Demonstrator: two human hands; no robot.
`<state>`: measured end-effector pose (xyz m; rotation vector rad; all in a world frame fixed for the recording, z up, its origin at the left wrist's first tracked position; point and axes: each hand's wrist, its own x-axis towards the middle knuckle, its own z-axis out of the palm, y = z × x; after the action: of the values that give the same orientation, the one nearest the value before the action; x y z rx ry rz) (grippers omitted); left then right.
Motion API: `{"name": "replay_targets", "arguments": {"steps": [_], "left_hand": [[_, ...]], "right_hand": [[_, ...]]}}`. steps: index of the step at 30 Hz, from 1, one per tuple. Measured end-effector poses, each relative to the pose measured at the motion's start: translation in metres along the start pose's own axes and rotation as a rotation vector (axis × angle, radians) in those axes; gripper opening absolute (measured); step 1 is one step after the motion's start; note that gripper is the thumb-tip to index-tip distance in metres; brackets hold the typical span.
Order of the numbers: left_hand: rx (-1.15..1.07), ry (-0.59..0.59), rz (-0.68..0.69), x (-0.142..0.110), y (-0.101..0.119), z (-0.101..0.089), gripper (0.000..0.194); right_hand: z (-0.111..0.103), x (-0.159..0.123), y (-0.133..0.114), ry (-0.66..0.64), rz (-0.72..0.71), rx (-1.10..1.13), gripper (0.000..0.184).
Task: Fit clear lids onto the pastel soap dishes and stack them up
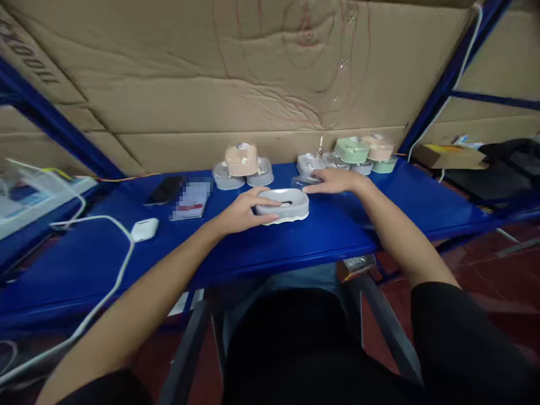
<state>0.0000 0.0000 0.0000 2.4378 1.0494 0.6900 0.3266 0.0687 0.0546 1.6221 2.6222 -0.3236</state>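
Note:
A grey oval box (288, 210) with a long slot in its top and a pale, wavy lower edge rests on the blue table in front of me. Around its left end, my left hand (244, 211) has its fingers on the top and its thumb low on the front side. Just behind the box's right end, my right hand (335, 181) holds a clear plastic piece (300, 182) between thumb and fingers. The thumb tip is close to the box's rim; whether it touches cannot be made out.
Behind stand a peach box (242, 160) on two grey ones, and a green box (351, 150) and another peach box (378, 147) stacked on more boxes. Leftward lie a phone (194, 198), a white earbud case (144, 229) and a white cable (122, 270). Cardboard (169, 107) walls the back.

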Motion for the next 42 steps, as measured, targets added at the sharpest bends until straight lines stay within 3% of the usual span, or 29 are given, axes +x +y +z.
{"name": "replay_targets", "arguments": {"steps": [9,17,25,32,37,42], "left_hand": [[-0.081,0.088,-0.056,-0.002,-0.003,-0.006,0.063],[0.185,0.252,-0.152,-0.003,-0.012,-0.011,0.059],[0.292,0.204,-0.306,-0.002,-0.025,-0.012,0.064],[0.275,0.157,-0.346,0.000,-0.028,-0.012,0.058],[0.207,0.216,-0.229,-0.001,-0.019,-0.010,0.062],[0.107,0.102,-0.022,-0.003,-0.002,-0.004,0.059]], "right_hand": [[0.005,0.007,0.007,0.000,-0.010,-0.046,0.097],[0.007,0.008,0.010,0.006,-0.025,-0.014,0.096],[0.010,0.008,0.013,0.003,-0.073,-0.004,0.104],[0.009,0.008,0.012,-0.013,-0.069,0.008,0.107],[0.008,0.008,0.011,-0.023,-0.060,0.002,0.106],[0.009,0.008,0.010,-0.010,-0.064,-0.010,0.101]]}}
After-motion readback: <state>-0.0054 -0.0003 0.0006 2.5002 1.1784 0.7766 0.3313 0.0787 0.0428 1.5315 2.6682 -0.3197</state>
